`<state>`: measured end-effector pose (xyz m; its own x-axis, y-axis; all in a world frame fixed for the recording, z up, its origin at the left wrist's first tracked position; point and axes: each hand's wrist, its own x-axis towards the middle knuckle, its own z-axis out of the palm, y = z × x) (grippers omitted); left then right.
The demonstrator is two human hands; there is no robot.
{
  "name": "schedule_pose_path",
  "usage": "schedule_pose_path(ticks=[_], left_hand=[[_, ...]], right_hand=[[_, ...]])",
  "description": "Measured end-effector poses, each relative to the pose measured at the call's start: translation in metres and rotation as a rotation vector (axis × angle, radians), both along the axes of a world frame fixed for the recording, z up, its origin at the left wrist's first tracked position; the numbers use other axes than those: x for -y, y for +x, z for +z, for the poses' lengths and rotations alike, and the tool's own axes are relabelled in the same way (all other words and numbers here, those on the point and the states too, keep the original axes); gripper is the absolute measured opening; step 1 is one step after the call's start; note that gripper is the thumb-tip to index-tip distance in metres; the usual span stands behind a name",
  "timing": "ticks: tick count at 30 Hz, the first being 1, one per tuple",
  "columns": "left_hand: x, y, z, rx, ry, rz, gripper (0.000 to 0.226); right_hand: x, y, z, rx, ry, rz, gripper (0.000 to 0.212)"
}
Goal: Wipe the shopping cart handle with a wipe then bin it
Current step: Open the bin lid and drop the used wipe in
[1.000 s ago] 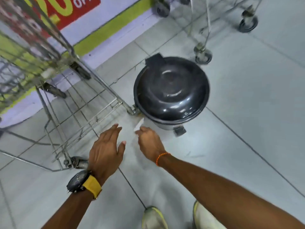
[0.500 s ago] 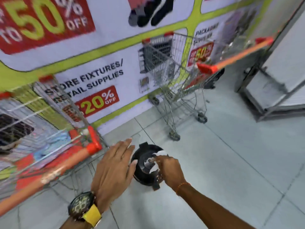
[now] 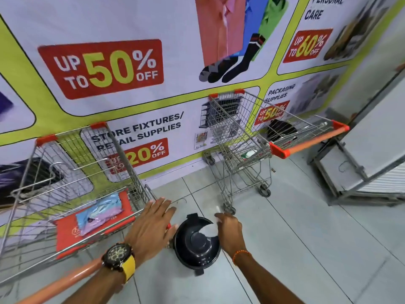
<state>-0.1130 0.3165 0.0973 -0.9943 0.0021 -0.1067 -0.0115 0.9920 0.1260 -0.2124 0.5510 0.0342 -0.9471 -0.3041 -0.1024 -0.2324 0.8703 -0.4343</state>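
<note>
A round black pedal bin (image 3: 197, 244) stands on the floor below my hands, its lid down. My right hand (image 3: 230, 231) hovers over the bin's right rim and pinches a small white wipe (image 3: 208, 228) that hangs over the lid. My left hand (image 3: 151, 227) is spread open, palm down, above the right end of the near shopping cart's orange handle (image 3: 65, 279), holding nothing. That handle runs from the lower left up towards my left wrist, which hides its right end.
The near shopping cart (image 3: 72, 194) at left holds a red and pastel packet (image 3: 96, 216). A second cart (image 3: 252, 137) with an orange handle stands at right against the poster wall. A metal frame rack (image 3: 361, 172) fills the far right. Grey tiled floor lies around the bin.
My view has lifted from the floor and bin up to the wall and carts. Both hands have stayed over the bin, the right one still pinching the wipe, the left still spread.
</note>
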Motion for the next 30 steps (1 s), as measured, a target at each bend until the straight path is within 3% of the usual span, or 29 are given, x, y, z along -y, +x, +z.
schedule_pose_path(ticks=[8,15,26,30], left_hand=[[0.004,-0.005,-0.007,-0.01,0.137,-0.012,0.061],[0.002,-0.006,-0.007,-0.044,0.181,-0.021,0.066],[0.009,-0.007,-0.012,-0.038,0.179,-0.035,0.057],[0.009,-0.007,-0.015,-0.05,0.166,-0.037,0.054]], right_hand=[[0.003,0.013,-0.011,0.178,0.11,-0.063,0.019],[-0.003,0.014,-0.013,0.193,0.218,0.005,0.026],[-0.003,-0.01,0.003,0.113,0.132,0.054,0.018],[-0.004,-0.013,0.008,0.095,0.046,0.024,0.032]])
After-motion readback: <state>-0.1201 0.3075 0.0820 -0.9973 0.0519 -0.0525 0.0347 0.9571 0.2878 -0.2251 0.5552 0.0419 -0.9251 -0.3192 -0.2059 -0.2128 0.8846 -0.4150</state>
